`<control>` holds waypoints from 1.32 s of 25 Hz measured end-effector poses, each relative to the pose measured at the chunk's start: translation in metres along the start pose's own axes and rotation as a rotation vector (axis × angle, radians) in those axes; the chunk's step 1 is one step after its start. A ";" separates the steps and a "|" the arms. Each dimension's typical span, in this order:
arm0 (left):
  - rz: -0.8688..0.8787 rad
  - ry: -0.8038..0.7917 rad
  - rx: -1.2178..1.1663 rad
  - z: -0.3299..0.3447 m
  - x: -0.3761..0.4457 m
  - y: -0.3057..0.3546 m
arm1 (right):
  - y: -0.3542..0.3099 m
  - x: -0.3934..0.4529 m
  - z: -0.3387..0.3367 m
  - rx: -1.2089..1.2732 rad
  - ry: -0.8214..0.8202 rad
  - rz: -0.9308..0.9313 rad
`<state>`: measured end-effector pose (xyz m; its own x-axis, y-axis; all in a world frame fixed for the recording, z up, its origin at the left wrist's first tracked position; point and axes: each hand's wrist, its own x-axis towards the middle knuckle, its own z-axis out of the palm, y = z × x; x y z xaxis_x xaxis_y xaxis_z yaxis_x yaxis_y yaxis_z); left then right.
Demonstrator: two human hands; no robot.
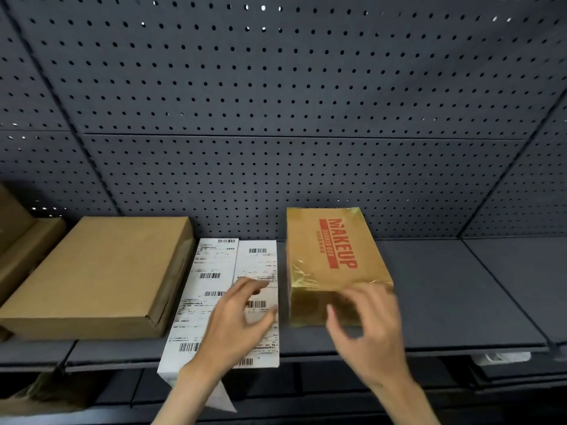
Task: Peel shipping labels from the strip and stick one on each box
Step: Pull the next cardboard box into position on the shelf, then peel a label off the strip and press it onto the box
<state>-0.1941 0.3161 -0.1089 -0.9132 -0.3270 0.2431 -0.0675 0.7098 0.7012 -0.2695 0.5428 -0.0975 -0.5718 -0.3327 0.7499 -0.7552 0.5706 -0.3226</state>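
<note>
Head view. Two label strips (227, 299) lie side by side on the dark shelf (445, 299), running from the pegboard (276, 102) at the far side to the near edge, where the left strip overhangs and a loose white end hangs below. The left hand (236, 326) hovers over the right strip, fingers spread and slightly curled, pinching nothing that can be made out. The right hand (368, 332) is at the near end of the gold box (331, 265), just right of the strips; its fingers are loosely spread and blurred, and whether they touch the box cannot be told. A plain cardboard box (98, 277) sits left of the strips, touching or nearly touching them.

Judgement: the step in hand appears to be lifting a label from the strip. To do it well, one hand should pin the backing flat near the chosen label while the other lifts a corner and peels low and slowly, so the label does not curl or tear. The gold box's film looks wrinkled, so the label should be laid on a flat area and pressed from the centre outward.

Limits: the label print is illegible. No label is visible on either box. More cardboard boxes (21, 240) at the far left are cut off by the frame, as are both forearms.
</note>
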 end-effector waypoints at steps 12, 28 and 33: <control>0.038 -0.031 0.129 -0.023 -0.064 -0.081 | -0.054 -0.052 0.084 0.002 -0.591 -0.472; -0.773 -0.095 -0.925 -0.019 -0.034 -0.028 | -0.062 -0.035 0.065 0.129 -0.290 -0.408; -0.814 0.006 -0.949 -0.010 -0.027 -0.031 | -0.060 -0.045 0.064 0.110 -0.266 -0.429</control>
<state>-0.1636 0.2970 -0.1304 -0.7408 -0.4637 -0.4861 -0.2929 -0.4282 0.8549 -0.2188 0.4750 -0.1489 -0.2539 -0.7072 0.6598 -0.9608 0.2632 -0.0875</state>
